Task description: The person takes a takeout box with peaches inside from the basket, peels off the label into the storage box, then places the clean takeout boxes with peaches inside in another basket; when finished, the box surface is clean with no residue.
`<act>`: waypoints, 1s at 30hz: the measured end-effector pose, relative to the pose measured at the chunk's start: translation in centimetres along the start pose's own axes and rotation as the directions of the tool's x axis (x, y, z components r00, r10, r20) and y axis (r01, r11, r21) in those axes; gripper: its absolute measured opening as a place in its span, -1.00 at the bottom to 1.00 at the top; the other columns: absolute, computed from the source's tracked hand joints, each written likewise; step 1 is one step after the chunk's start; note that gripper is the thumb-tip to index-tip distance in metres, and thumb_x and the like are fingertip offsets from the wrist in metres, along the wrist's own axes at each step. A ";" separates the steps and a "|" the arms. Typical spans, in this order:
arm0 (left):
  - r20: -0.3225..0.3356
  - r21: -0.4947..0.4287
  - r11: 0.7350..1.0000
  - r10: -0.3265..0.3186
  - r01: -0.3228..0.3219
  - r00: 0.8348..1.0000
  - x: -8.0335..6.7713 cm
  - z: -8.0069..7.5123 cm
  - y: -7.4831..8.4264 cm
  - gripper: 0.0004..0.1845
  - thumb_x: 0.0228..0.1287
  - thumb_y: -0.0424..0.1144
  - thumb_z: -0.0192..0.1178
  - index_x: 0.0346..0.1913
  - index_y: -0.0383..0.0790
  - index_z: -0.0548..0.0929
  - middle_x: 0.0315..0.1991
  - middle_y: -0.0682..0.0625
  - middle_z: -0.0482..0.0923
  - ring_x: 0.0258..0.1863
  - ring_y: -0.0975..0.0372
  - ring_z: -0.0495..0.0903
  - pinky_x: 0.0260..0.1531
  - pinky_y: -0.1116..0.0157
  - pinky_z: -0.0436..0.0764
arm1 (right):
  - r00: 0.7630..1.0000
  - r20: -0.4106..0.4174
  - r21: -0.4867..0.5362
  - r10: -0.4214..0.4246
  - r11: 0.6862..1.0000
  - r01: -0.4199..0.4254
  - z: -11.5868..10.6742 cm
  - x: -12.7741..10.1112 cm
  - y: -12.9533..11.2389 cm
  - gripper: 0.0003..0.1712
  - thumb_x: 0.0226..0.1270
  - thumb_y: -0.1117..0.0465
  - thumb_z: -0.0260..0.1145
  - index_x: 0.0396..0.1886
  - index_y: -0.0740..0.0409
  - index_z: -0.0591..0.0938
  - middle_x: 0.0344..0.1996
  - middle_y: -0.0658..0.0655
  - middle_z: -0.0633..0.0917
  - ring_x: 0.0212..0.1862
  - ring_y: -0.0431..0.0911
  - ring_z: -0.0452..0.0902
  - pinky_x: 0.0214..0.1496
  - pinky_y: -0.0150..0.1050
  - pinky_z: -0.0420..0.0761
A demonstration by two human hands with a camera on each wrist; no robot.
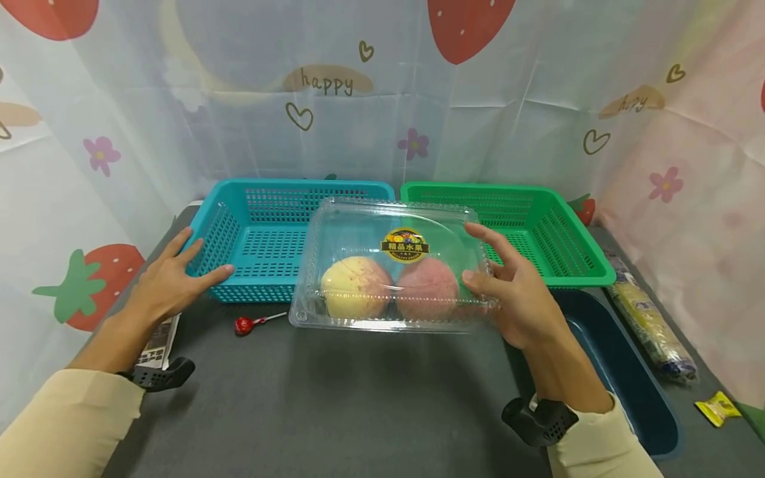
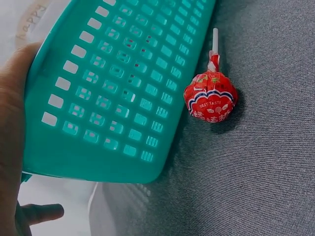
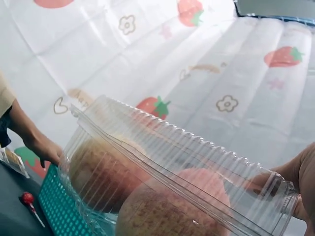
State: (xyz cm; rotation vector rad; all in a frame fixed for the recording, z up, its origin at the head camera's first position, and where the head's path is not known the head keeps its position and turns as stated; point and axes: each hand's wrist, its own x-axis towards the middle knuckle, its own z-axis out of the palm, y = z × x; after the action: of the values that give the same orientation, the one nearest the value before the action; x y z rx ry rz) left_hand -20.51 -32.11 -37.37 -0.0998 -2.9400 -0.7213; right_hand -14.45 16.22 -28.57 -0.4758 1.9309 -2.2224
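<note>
We pinch the clear peach box (image 1: 391, 265) at its 3 o'clock edge with our right hand (image 1: 516, 292), lifting it level; our left hand (image 1: 164, 282), fingers straight, steadies the teal basket (image 1: 263, 236).

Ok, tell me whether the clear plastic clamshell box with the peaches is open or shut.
Shut: the clear plastic clamshell box's lid sits down over both peaches, held by the right hand.

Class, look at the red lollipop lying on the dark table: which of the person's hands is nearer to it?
Left. The left hand rests on the teal basket just beside the lollipop; the right hand grips the clear fruit box farther off.
</note>
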 end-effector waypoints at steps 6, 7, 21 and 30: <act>0.004 -0.006 1.000 0.006 -0.006 1.000 0.0 -0.2 0.0 -0.01 0.29 0.28 0.03 0.49 -0.40 -0.01 0.52 -0.27 -0.31 0.34 -0.40 -0.06 0.04 -0.47 0.06 | 1.000 0.002 0.002 -0.010 1.000 0.010 -0.7 -2.4 1.2 -0.27 0.40 0.44 0.13 0.49 0.01 0.17 0.08 0.31 0.41 -0.10 0.00 0.53 -0.18 -0.05 0.63; 0.005 -0.007 1.000 0.006 -0.006 1.000 -0.1 -0.2 0.0 -0.01 0.30 0.28 0.03 0.49 -0.39 -0.01 0.52 -0.27 -0.31 0.34 -0.40 -0.06 0.04 -0.47 0.06 | 1.000 0.000 -0.002 -0.006 1.000 0.006 -0.8 -2.8 1.4 -0.27 0.40 0.44 0.13 0.49 0.01 0.16 0.09 0.33 0.39 -0.10 0.01 0.53 -0.19 -0.04 0.63; 0.018 -0.005 1.000 0.002 -0.002 1.000 0.1 -0.3 -0.1 -0.02 0.30 0.28 0.03 0.49 -0.38 -0.02 0.52 -0.26 -0.33 0.33 -0.41 -0.06 0.04 -0.47 0.07 | 0.999 0.037 0.029 0.038 0.999 -0.039 -2.0 -6.2 4.6 -0.24 0.39 0.49 0.11 0.50 0.05 0.11 -0.03 0.34 0.42 -0.25 -0.05 0.52 -0.32 -0.16 0.60; 0.009 0.004 1.000 0.000 0.000 1.000 0.0 -0.2 0.0 -0.02 0.30 0.27 0.04 0.49 -0.38 -0.01 0.52 -0.26 -0.32 0.34 -0.40 -0.06 0.05 -0.46 0.06 | 0.997 0.017 0.034 0.073 0.997 -0.073 -2.2 -6.9 6.7 -0.25 0.35 0.50 0.15 0.47 0.04 0.17 -0.09 0.31 0.44 -0.28 -0.08 0.52 -0.32 -0.18 0.60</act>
State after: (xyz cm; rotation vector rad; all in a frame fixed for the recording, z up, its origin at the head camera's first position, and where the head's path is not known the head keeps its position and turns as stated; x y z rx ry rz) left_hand -20.50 -32.21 -37.25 -0.1034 -2.9493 -0.7171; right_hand -9.29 19.46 -36.33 -0.4098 1.8682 -2.1961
